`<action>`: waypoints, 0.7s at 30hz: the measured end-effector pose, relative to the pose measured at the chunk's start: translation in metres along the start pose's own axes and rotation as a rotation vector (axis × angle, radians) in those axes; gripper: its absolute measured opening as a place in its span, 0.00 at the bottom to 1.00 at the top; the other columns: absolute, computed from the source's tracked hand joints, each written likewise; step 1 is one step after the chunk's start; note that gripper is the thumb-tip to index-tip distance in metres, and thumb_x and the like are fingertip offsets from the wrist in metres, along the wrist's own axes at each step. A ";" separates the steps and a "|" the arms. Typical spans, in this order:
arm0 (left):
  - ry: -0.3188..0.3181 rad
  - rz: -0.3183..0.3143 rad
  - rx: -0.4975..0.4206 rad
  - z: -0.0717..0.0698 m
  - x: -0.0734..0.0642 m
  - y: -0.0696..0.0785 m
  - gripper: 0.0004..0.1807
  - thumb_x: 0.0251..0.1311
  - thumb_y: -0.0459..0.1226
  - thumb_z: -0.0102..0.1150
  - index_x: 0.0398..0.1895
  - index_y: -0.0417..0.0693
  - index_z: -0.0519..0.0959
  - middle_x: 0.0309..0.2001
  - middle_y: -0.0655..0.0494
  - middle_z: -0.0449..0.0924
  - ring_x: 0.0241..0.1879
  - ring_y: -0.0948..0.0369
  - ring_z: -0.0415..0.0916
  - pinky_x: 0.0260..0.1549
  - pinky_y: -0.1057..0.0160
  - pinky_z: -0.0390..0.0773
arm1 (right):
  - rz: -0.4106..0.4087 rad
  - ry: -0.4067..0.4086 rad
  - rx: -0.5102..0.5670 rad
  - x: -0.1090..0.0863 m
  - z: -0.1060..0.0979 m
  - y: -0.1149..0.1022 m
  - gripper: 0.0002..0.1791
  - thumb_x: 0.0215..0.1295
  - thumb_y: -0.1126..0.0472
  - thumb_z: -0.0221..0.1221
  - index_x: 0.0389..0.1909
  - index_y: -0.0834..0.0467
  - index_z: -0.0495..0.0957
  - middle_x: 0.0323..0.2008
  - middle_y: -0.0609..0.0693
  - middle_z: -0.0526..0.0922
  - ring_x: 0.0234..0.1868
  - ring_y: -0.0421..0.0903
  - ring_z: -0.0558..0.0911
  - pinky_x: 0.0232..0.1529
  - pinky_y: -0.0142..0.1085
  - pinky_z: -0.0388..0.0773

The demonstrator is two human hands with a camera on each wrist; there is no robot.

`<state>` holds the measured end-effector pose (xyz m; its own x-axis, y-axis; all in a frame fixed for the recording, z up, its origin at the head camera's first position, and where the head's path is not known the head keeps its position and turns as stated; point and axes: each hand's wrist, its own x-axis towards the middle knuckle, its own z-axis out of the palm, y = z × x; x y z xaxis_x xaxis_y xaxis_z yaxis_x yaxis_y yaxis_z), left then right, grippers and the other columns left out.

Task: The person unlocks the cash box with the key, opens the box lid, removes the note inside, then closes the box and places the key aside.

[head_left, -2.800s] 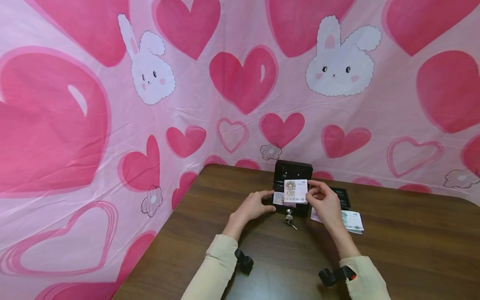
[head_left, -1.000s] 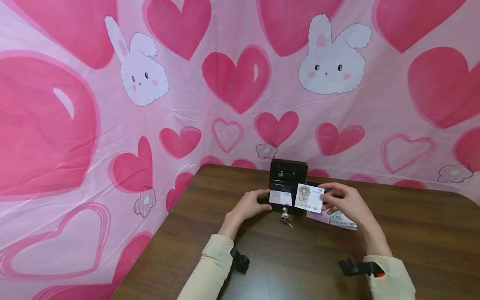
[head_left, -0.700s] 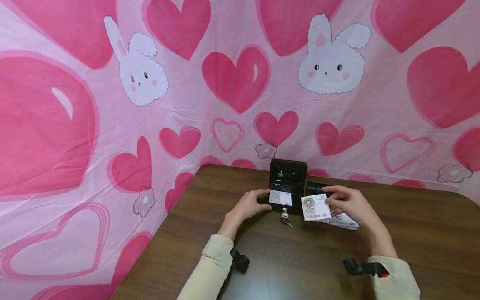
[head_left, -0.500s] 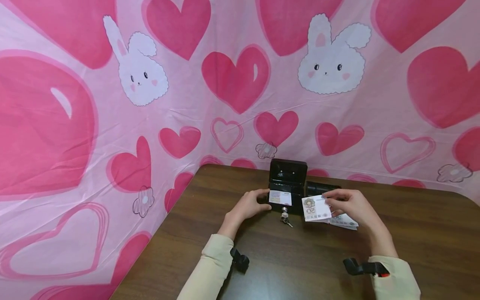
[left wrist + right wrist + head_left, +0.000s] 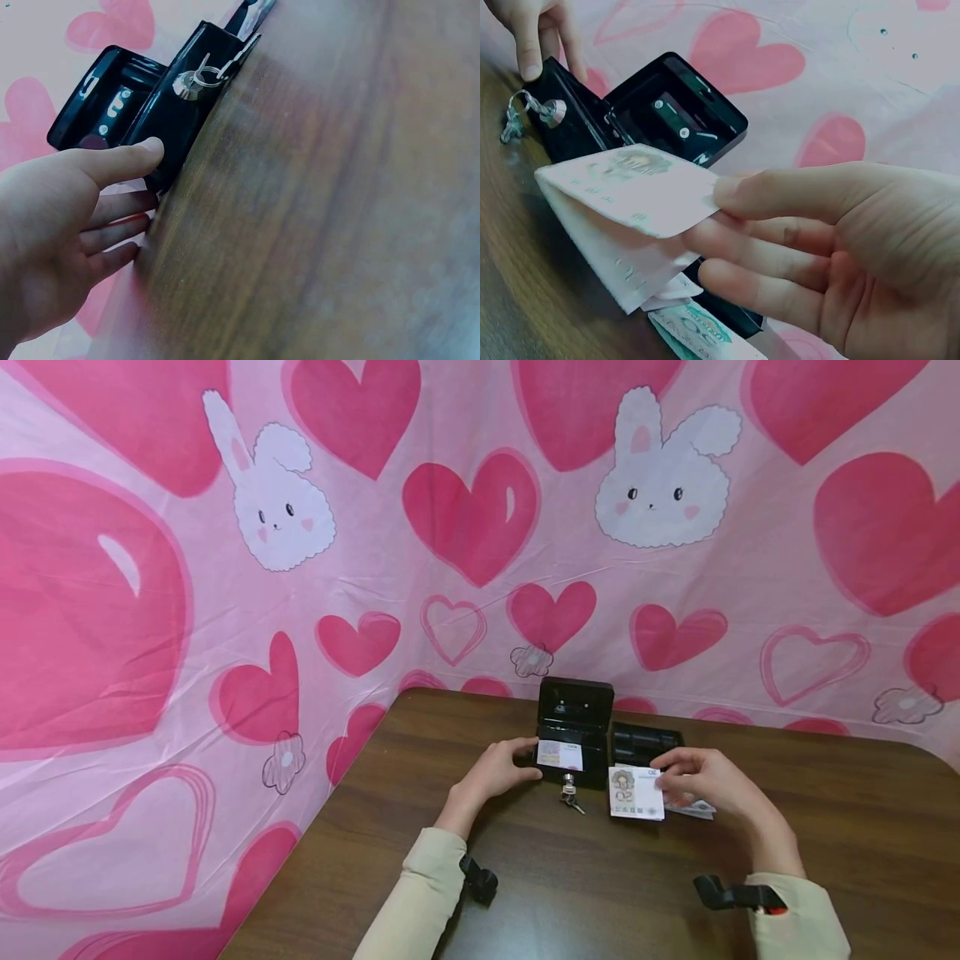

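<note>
A small black cash box (image 5: pixel 596 768) stands at the back of the table with its lid up. My left hand (image 5: pixel 498 770) grips its left side, the thumb on the front face in the left wrist view. In my right hand (image 5: pixel 708 781) I pinch a folded banknote (image 5: pixel 636 793) marked 20 by its right edge, thumb above and fingers beneath. It hangs just right of the box, over other notes. Another banknote (image 5: pixel 560 756) lies in the box's left part. A key ring (image 5: pixel 208 77) hangs from the front lock.
Behind the held note a black tray (image 5: pixel 645 743) lies right of the box. Green banknotes (image 5: pixel 705 334) lie on the wooden table (image 5: pixel 585 885), partly hidden by my right hand. A pink heart-patterned cloth (image 5: pixel 480 635) hangs behind the table.
My right hand has carried the folded banknote out from over the box, to the right and down over the other notes. My left hand has stayed at the box.
</note>
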<state>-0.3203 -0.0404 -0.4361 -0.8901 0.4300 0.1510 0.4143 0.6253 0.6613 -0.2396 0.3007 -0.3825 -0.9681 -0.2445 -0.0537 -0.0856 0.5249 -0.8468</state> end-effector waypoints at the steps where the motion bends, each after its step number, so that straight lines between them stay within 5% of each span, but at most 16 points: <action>1: 0.000 0.000 0.000 0.000 0.000 0.000 0.33 0.58 0.45 0.69 0.68 0.51 0.74 0.57 0.50 0.83 0.60 0.57 0.78 0.63 0.53 0.73 | 0.002 -0.018 -0.001 0.000 0.000 0.002 0.25 0.64 0.57 0.65 0.56 0.69 0.75 0.35 0.57 0.86 0.30 0.48 0.86 0.34 0.40 0.86; 10: 0.000 -0.002 -0.002 -0.001 -0.001 0.001 0.33 0.58 0.45 0.70 0.68 0.51 0.74 0.57 0.50 0.83 0.60 0.57 0.77 0.63 0.53 0.72 | 0.035 -0.129 0.004 -0.001 0.000 0.012 0.22 0.64 0.58 0.65 0.53 0.68 0.75 0.34 0.57 0.86 0.31 0.52 0.84 0.34 0.41 0.85; 21: -0.001 -0.002 -0.005 0.001 0.000 -0.002 0.33 0.58 0.45 0.69 0.68 0.53 0.74 0.57 0.51 0.83 0.60 0.58 0.77 0.63 0.54 0.73 | 0.119 -0.106 -0.079 -0.003 0.004 0.011 0.17 0.63 0.62 0.65 0.48 0.67 0.77 0.30 0.53 0.81 0.25 0.47 0.78 0.29 0.39 0.83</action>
<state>-0.3211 -0.0416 -0.4382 -0.8905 0.4299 0.1490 0.4119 0.6227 0.6653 -0.2366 0.3040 -0.3938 -0.9426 -0.2598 -0.2099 0.0055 0.6164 -0.7874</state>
